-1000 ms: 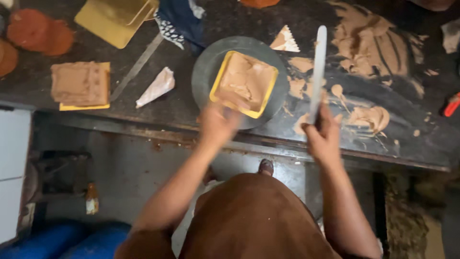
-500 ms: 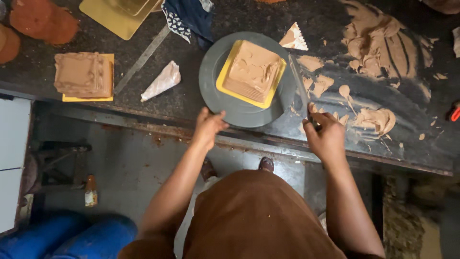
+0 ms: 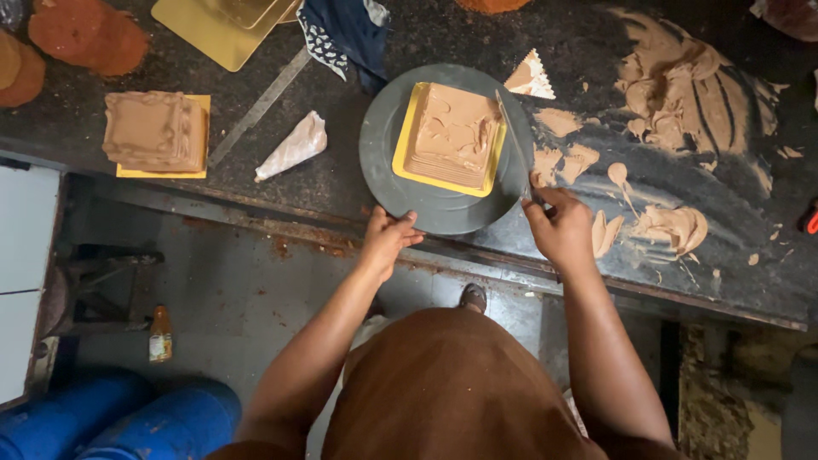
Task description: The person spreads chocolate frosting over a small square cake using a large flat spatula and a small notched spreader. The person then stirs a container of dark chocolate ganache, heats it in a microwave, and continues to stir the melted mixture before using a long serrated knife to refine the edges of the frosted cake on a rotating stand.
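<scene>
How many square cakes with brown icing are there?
2. One square cake sits on a yellow board on the grey turntable, between the left hand and the right hand. The other cake sits far left on the counter.

Left arm extended forward, slightly bent at the elbow; left hand (image 3: 388, 238) palm down, fingers curled at their tips. Right arm extended forward, nearly straight; right hand (image 3: 558, 226) closed in a fist-like grip, knuckles up, wrist level. Both forearms bare.
</scene>
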